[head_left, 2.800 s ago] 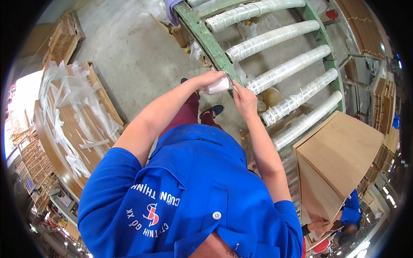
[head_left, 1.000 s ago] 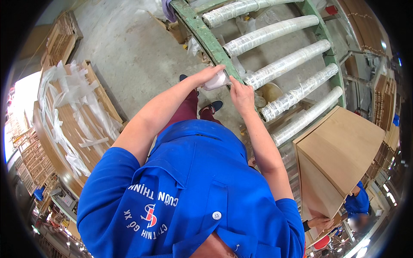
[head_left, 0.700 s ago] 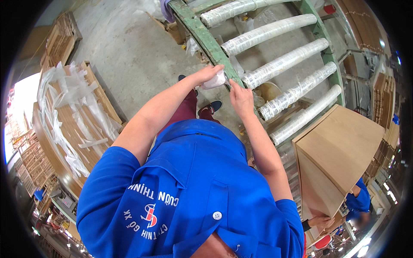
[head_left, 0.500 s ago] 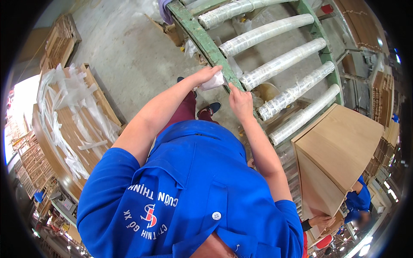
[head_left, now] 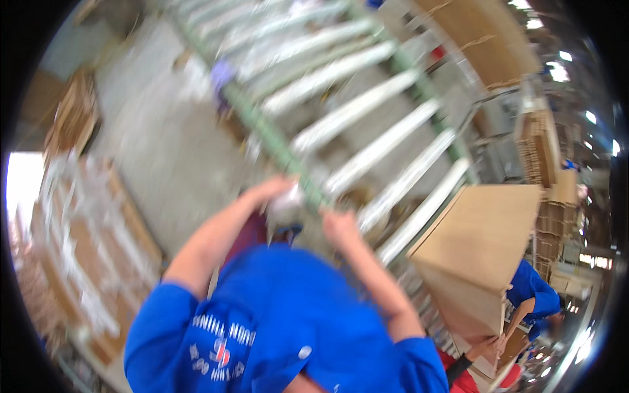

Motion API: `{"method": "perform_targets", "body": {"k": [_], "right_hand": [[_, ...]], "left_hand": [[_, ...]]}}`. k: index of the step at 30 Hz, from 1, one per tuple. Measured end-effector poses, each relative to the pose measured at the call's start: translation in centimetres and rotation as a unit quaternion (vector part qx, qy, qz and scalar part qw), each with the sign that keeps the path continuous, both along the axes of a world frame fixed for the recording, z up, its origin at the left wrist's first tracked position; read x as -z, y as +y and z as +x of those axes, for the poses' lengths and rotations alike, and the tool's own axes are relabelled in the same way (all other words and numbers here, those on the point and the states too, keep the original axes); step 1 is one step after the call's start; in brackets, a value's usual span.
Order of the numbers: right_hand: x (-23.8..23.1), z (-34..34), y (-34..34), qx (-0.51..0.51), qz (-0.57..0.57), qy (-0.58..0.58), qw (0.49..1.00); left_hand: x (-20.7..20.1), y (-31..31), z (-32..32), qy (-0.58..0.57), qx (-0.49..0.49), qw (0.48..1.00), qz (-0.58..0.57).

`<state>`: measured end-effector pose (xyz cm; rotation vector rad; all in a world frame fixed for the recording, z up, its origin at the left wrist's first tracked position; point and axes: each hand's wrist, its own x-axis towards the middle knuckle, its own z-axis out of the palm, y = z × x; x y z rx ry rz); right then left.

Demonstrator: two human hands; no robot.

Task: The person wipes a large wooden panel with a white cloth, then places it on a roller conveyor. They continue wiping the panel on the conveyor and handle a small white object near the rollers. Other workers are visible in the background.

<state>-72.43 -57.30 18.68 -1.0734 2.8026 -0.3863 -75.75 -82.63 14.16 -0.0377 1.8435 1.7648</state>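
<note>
My left hand (head_left: 275, 188) is closed on a small white folded sheet (head_left: 288, 198), which may be paper or cloth. It is just left of the near end of a green conveyor rail (head_left: 275, 145). My right hand (head_left: 341, 229) is closed at the same rail, to the right of the left hand. Motion blur hides whatever its fingers may hold. Beyond both hands, several rollers (head_left: 357, 111) wrapped in clear film span the green frame.
A wooden cabinet (head_left: 478, 236) stands on the conveyor at right, with co-workers' hands (head_left: 488, 347) beside it. Film-covered wooden panels (head_left: 92, 242) are stacked at left. A purple cloth (head_left: 223, 75) hangs on the rail. Boards (head_left: 538, 144) are piled at far right.
The view has swung, so more of the conveyor shows and my hands appear lower in the picture. The picture has become blurred. Both hands keep about the same place at the rail.
</note>
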Motion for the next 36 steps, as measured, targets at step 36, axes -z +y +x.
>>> {"method": "perform_targets", "body": {"k": [36], "right_hand": [[-1.2,1.8,-2.7,0.136,-0.371,-0.126,0.910]], "left_hand": [[-6.2,4.2,4.6,-0.034,0.097,0.995,-0.009]]}}
